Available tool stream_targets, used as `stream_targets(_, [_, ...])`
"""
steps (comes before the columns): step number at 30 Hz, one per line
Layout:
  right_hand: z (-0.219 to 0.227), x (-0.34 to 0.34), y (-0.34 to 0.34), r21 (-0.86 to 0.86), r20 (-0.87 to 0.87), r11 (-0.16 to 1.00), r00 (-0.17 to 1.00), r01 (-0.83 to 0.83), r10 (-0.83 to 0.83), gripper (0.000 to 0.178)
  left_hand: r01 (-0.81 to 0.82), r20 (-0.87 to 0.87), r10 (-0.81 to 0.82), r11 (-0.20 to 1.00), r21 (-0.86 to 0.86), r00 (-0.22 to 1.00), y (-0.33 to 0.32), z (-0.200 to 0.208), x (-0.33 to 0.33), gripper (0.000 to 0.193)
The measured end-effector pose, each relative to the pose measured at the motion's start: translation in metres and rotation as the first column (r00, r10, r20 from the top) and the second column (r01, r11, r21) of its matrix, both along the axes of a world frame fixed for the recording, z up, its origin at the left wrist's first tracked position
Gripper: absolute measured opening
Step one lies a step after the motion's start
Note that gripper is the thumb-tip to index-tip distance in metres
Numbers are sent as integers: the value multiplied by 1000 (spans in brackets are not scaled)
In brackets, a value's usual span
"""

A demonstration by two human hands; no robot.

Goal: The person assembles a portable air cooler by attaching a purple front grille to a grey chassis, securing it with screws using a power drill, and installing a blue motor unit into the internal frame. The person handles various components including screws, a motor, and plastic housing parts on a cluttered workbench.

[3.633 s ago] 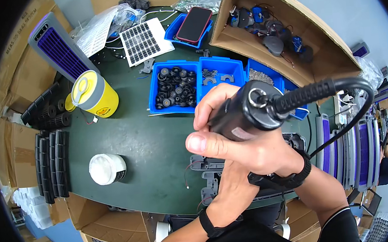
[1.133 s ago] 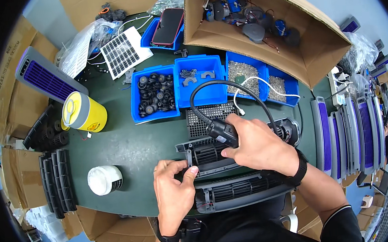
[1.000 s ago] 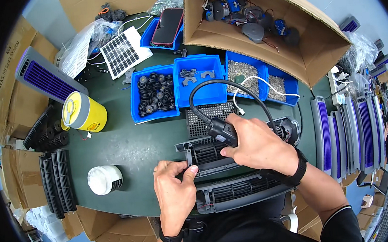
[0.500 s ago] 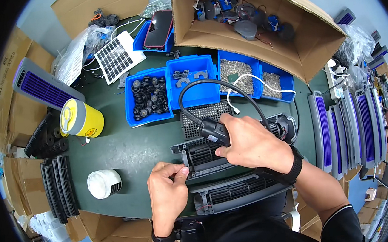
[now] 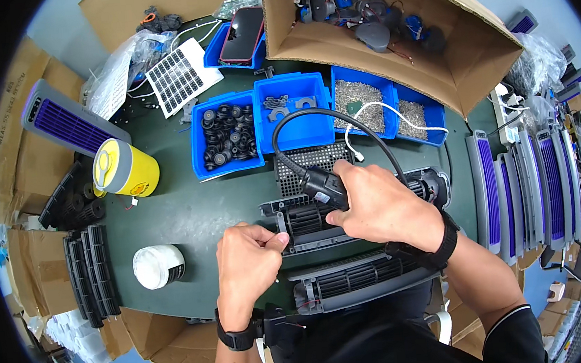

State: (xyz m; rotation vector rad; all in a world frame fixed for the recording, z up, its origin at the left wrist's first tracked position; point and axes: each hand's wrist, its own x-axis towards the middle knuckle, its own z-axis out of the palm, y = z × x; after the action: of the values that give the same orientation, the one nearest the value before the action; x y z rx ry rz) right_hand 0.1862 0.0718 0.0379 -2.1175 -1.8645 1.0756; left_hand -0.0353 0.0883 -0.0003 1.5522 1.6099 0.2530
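My right hand (image 5: pixel 386 204) is wrapped round a black corded electric screwdriver (image 5: pixel 324 188), held over a grey fan housing (image 5: pixel 323 241). Inside that housing lies a black ribbed fan roller (image 5: pixel 308 220), and a round motor end (image 5: pixel 435 186) shows at its right. My left hand (image 5: pixel 250 260) is closed, thumb and forefinger pinched together at the housing's left end. Whatever sits between those fingertips is hidden. Nearer to me lies a second fan housing (image 5: pixel 362 293) with a roller in it. The screwdriver's tip cannot be made out behind my right hand.
Blue bins hold black rubber parts (image 5: pixel 228 135), grey brackets (image 5: pixel 277 106) and screws (image 5: pixel 359 99). A cardboard box (image 5: pixel 460 63) of motors stands behind. Left are a yellow cup (image 5: pixel 139 168), a white jar (image 5: pixel 156 268) and black rollers (image 5: pixel 91 275). Finished-looking fans (image 5: pixel 486 192) stand right.
The whole view has shifted slightly, so things sit a little higher and further right. Both hands keep nearly the same places at the housing, with the screwdriver still in my right hand.
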Motion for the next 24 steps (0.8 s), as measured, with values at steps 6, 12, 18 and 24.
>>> stream_targets(6, [-1,1,4,10,-11,1000,1000,-11,11,45,91,33,-146,762,641,989,-63,18,8,18])
stream_targets(12, [11,10,7,49,-52,998,998,-29,31,43,400,-182,-371,686,608,911,-89,7,47,79])
stream_targets(18, [78,16,6,369,-352,899,931,236,-100,37,421,-237,-348,731,537,907,-89,-5,68,101])
stream_targets(24, [74,-19,28,583,-703,624,708,520,67,25,427,-243,-351,738,523,904,-83,-8,79,105])
